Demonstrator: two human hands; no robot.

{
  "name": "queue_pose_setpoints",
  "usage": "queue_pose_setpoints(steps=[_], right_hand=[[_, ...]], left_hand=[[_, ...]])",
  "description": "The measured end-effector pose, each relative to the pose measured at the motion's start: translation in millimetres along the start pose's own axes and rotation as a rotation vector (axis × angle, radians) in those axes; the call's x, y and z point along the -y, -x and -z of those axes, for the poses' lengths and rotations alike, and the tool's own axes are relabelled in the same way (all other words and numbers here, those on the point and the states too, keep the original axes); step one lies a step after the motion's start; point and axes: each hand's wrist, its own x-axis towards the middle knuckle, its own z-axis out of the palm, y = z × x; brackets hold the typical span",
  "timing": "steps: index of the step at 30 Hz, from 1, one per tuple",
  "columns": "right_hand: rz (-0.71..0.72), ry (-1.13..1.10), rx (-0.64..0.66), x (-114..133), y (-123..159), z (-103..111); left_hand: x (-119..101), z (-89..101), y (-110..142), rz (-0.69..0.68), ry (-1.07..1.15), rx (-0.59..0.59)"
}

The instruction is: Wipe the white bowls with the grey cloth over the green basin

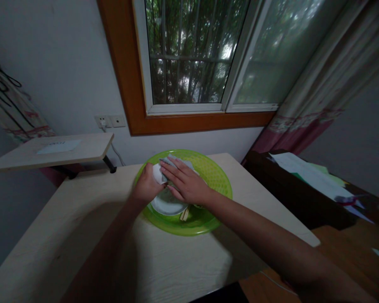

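Over a green plastic basin [219, 185], my left hand [145, 185] grips a small white dish, perhaps a bowl or cup [157, 173], by its side. My right hand [189, 183] presses a grey cloth [168, 161] against that dish, its fingers close together and pointing left. Part of the cloth spreads behind the fingers. Below both hands, a white plate [169, 207] lies in the basin. Light wooden sticks, possibly chopsticks [185, 213], rest beside the plate's right edge. My right hand and wrist hide whatever else lies behind them.
A pale wooden table [113, 235] bears the basin. On the left stands a raised shelf [91, 151] with a paper label [59, 146]. Wall sockets [110, 121] with a plugged cable are behind. Papers [306, 168] lie on dark furniture at the right, beneath a curtain [318, 88].
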Motion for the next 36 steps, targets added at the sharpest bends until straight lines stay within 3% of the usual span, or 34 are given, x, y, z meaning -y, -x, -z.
queue_pose_setpoints(steps=[3,6,12,18,26,30,36], right_hand=[[-0.024,-0.009,-0.034,-1,0,-1],[-0.139,-0.054,-0.082,-9,3,-4],[-0.313,-0.192,-0.100,-22,9,-12],[-0.202,-0.140,-0.089,-13,5,-8],[0.022,-0.037,-0.028,1,-3,0],[-0.079,-0.077,-0.076,-4,-1,-3],[-0.247,-0.224,-0.104,-18,5,-10]], left_hand=[[1,1.2,0,0.020,-0.023,0.001],[0,5.5,-2,0.116,-0.032,-0.007],[1,9.9,-4,0.246,0.137,-0.021],[1,9.8,-3,0.249,0.186,-0.033],[-9,7.4,-1,0.246,0.075,-0.020],[-5,8.7,-2,0.232,0.090,-0.028],[0,8.6,-5,0.299,0.410,-0.071]])
